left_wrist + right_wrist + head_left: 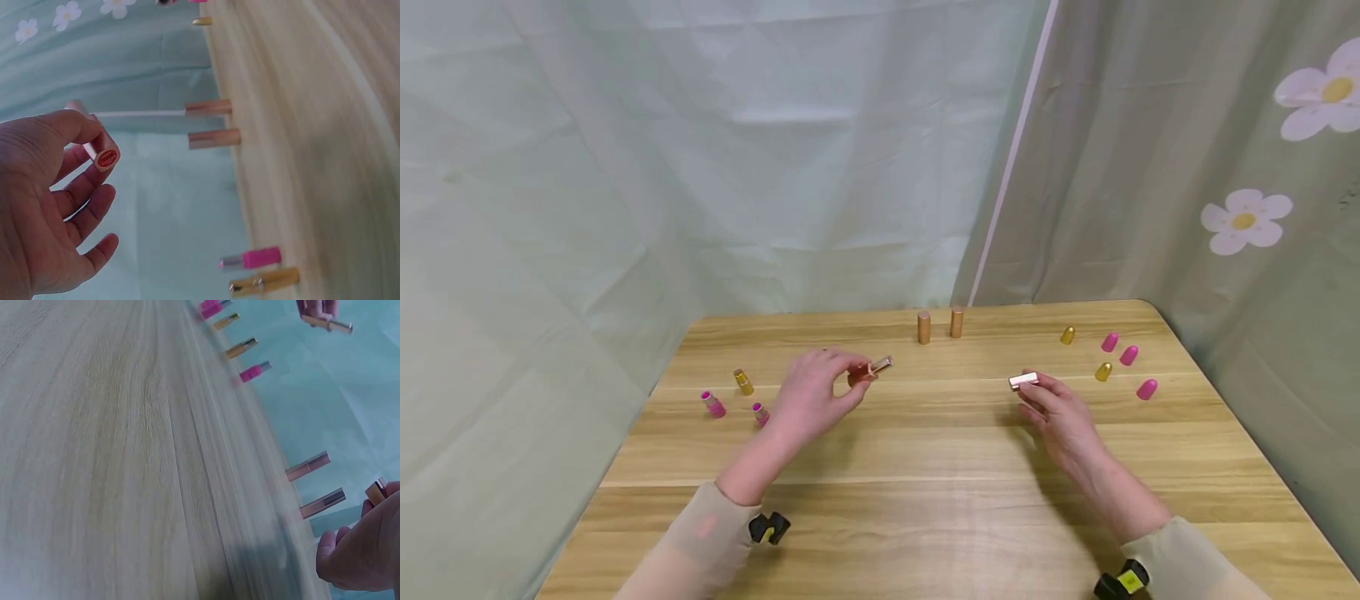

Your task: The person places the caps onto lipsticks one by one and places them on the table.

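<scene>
My left hand [816, 392] pinches an uncapped rose-gold lipstick tube [881, 365] between thumb and fingers, above the table. A red label [108, 158] marks the tube's bottom end in the left wrist view. Off to the right, my right hand [1063, 421] holds a shiny rose-gold lipstick cap [1023, 381] at its fingertips, apart from the tube. That cap appears only partly in the right wrist view. Two rose-gold lipsticks, one [923, 327] beside another [957, 322], stand upright at the table's back edge.
Uncapped lipstick tubes, pink [713, 404] and gold [743, 382], stand at the left of the wooden table [925, 500]; my left hand partly covers a pink one [761, 414]. Several bullet-shaped caps, gold [1103, 372] and pink [1147, 389], stand at the right. A curtain [850, 167] hangs behind.
</scene>
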The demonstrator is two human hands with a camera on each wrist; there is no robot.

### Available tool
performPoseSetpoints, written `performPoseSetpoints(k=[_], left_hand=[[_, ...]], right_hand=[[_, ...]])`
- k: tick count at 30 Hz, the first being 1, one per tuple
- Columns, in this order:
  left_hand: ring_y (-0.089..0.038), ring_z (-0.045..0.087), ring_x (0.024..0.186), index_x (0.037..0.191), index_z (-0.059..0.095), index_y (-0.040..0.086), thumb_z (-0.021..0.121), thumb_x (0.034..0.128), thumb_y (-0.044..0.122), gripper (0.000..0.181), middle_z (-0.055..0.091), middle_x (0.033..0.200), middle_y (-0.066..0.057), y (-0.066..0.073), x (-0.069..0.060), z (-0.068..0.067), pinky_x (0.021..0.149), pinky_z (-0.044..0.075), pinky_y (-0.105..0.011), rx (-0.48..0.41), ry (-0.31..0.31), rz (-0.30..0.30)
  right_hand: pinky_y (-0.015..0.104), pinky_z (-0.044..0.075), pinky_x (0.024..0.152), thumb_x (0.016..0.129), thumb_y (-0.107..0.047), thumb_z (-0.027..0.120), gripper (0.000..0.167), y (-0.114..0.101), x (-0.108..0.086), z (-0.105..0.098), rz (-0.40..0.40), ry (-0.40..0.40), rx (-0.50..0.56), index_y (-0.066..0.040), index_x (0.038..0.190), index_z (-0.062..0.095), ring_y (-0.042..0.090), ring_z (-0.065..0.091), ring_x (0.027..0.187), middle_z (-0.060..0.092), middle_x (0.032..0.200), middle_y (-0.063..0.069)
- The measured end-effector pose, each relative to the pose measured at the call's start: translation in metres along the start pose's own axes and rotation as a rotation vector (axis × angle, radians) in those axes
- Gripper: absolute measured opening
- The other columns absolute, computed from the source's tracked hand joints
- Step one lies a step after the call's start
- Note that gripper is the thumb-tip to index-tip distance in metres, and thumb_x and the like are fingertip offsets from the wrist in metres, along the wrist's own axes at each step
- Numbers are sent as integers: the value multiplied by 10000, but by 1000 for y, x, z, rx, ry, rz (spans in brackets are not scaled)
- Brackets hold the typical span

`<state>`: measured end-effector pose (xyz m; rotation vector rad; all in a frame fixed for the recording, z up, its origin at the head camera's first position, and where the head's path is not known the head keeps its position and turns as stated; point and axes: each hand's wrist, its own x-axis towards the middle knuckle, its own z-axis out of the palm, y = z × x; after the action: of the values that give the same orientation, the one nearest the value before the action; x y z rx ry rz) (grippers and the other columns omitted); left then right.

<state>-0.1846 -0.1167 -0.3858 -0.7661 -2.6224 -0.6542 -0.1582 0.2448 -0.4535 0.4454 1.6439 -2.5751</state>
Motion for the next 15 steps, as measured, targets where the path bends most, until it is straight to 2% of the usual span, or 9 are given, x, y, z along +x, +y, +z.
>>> performPoseSetpoints(k=[7, 15], left_hand=[[-212, 608, 957, 1181, 765, 177, 814, 895, 219, 293, 698, 1018, 59, 5, -1, 23, 867, 461, -467, 18, -65, 7], [-218, 610, 993, 1051, 755, 203, 820, 888, 268, 186, 698, 1017, 65, -1, -3, 48, 937, 458, -484, 57, -153, -41]], right_hand=[[365, 445, 1084, 1019, -49, 610, 220, 3, -1, 5, -6, 7, -8, -66, 1238, 587, 80, 627, 995, 669, 1022, -79], [365, 429, 1100, 1013, -49, 620, 359, 7, 1, 7, 20, 18, -4, -10, 1355, 518, 80, 620, 1002, 669, 1010, -95]])
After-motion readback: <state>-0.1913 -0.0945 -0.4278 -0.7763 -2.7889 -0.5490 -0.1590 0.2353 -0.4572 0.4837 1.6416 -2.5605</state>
